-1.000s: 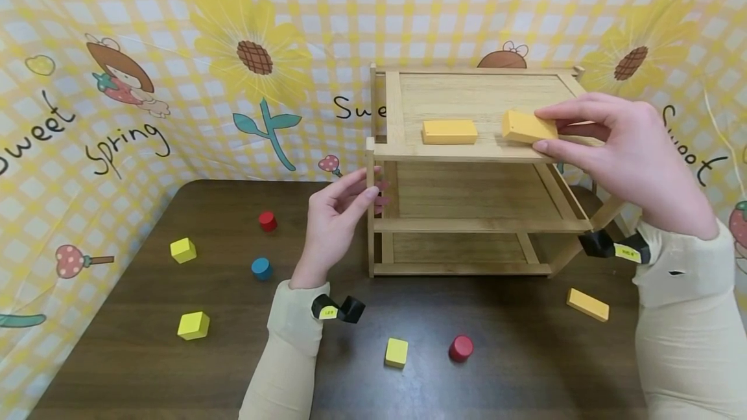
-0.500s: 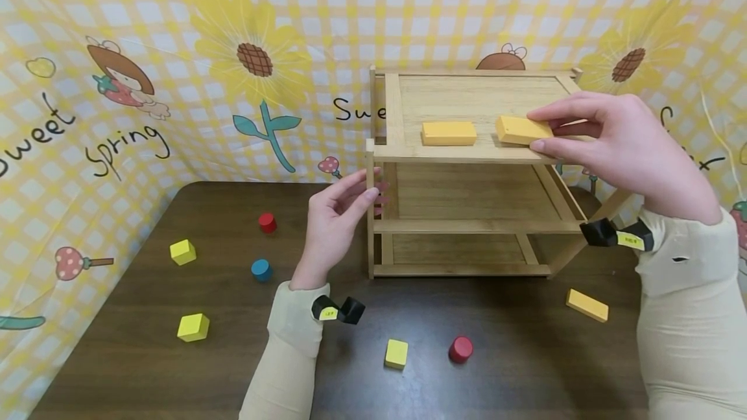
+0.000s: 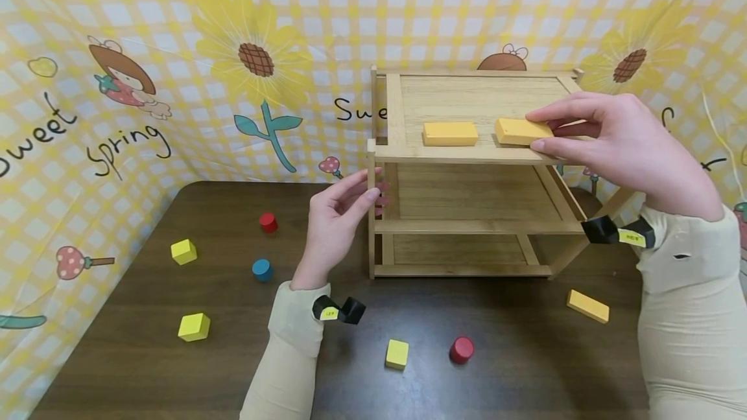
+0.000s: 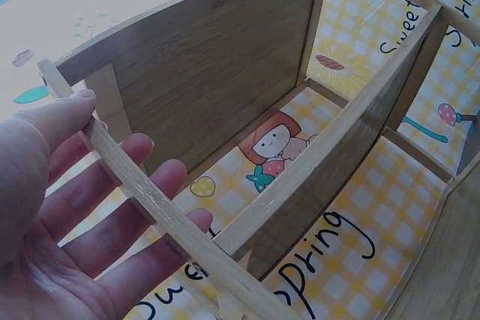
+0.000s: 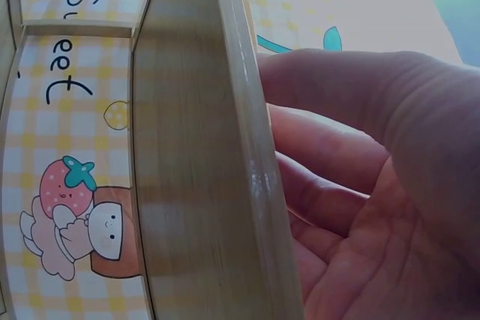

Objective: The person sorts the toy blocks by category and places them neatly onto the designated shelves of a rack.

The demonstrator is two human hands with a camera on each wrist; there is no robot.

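Note:
A wooden three-tier shelf [image 3: 481,226] stands on the dark table. My left hand [image 3: 331,229] grips its front left upright; in the left wrist view the thumb lies on the near side of the upright [image 4: 142,185] and the fingers reach behind it. Between thumb and fingers my right hand [image 3: 624,141] pinches a yellow rectangular block [image 3: 519,131] at its right end, low over the front of the top tier. Left of it, a second yellow rectangular block [image 3: 449,134] lies on that tier. In the right wrist view the top board hides the pinched block.
A third yellow rectangular block [image 3: 587,306] lies right of the shelf. In front are a yellow cube [image 3: 397,354] and a red cylinder [image 3: 462,349]. To the left lie two more yellow cubes [image 3: 194,327], a blue cylinder [image 3: 262,270] and another red cylinder [image 3: 268,223].
My right hand has brought the pinched yellow block slightly left and down onto the front of the top tier, levelling it. The left hand stays at the upright.

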